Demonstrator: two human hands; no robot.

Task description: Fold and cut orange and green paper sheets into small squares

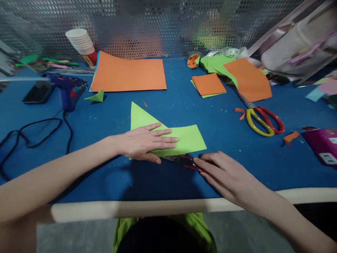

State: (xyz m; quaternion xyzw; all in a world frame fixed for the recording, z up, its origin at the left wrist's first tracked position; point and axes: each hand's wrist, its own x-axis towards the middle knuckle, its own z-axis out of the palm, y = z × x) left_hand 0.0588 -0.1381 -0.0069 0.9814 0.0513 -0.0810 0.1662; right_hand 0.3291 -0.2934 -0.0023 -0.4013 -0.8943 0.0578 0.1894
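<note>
A folded sheet of light green paper [185,137] lies on the blue table, with a pointed corner at its upper left. My left hand [147,142] rests flat on this paper, fingers stretched to the right. Below the paper's lower edge, my right hand [223,172] is closed on a black and red cutting tool [188,161], whose metal blade reaches left against the paper near my left thumb. The blade's tip is partly hidden by the paper and hand.
Red and yellow scissors [260,121] lie at the right, near orange sheets [249,79] and small orange squares [209,84]. A blue glue gun [65,89], phone [38,92] and stacked cups [83,45] are left. Large orange sheets [131,74] lie behind; the table's pale edge [137,208] runs in front.
</note>
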